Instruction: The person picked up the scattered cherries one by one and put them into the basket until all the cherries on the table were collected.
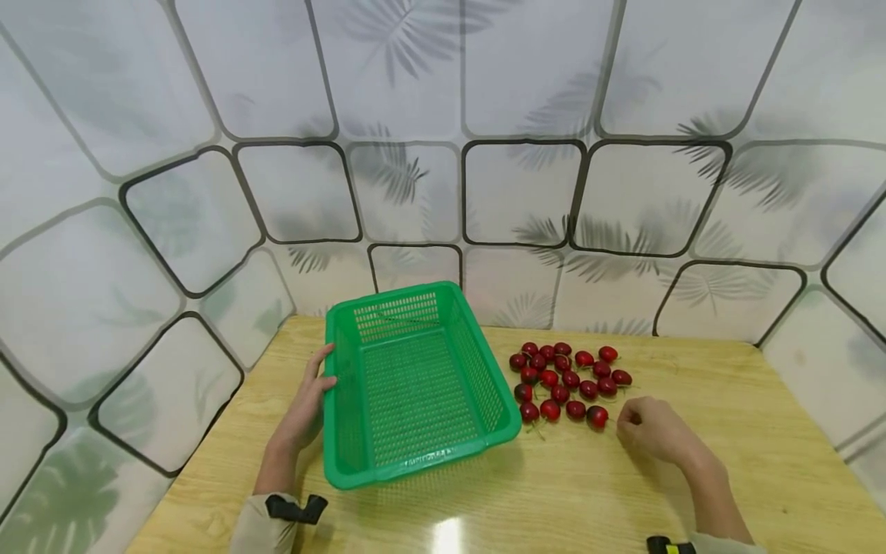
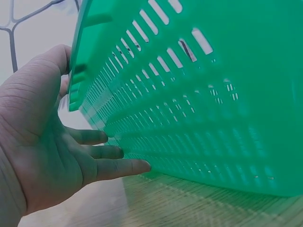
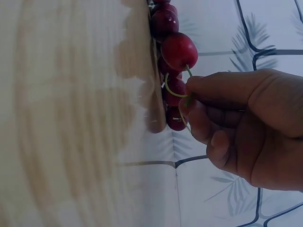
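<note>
A green plastic basket with slotted walls stands on the table, left of a group of dark red cherries. At its left rim my left hand holds on, thumb hooked over the edge. In the left wrist view, the other fingers reach out straight along the basket's outer wall. My right hand is just right of the nearest cherry. Seen from the right wrist, thumb and forefinger pinch a thin green stem running to a red cherry.
The light wooden table carries everything. Behind and beside it hang pale walls with dark outlined panels and leaf prints. Several other cherries lie close together beyond the right hand.
</note>
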A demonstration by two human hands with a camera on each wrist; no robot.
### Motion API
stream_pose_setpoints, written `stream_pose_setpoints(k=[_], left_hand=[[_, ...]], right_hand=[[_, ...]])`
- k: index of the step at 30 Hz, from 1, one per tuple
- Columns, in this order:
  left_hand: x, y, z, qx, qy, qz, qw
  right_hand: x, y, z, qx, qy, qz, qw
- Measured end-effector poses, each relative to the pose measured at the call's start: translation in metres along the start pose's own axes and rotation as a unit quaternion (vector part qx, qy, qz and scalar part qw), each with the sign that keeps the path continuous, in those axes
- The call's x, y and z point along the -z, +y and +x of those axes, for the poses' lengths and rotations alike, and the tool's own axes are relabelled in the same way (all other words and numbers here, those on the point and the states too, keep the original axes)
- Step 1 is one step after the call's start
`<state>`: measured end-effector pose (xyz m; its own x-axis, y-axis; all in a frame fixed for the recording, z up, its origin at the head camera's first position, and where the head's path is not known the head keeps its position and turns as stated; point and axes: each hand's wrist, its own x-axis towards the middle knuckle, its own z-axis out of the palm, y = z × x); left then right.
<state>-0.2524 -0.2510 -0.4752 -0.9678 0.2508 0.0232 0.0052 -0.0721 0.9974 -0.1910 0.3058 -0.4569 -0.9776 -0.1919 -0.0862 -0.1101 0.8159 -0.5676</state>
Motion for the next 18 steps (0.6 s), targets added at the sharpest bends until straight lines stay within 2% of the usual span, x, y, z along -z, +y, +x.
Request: stream_pose_setpoints(k=[9,18], left_hand=[[0.005,-0.002,0.006,-0.003,0.006,-0.001,1.0000],[0.006,-0.001,0.011,-0.011,0.011,-0.004,0.9999]], right_hand=[[0.012,-0.012,-0.005,0.039,0.038,-0.018,0.9984],[0.017,-0.033,-0.008,0.041,0.076,-0.005,0.9962]])
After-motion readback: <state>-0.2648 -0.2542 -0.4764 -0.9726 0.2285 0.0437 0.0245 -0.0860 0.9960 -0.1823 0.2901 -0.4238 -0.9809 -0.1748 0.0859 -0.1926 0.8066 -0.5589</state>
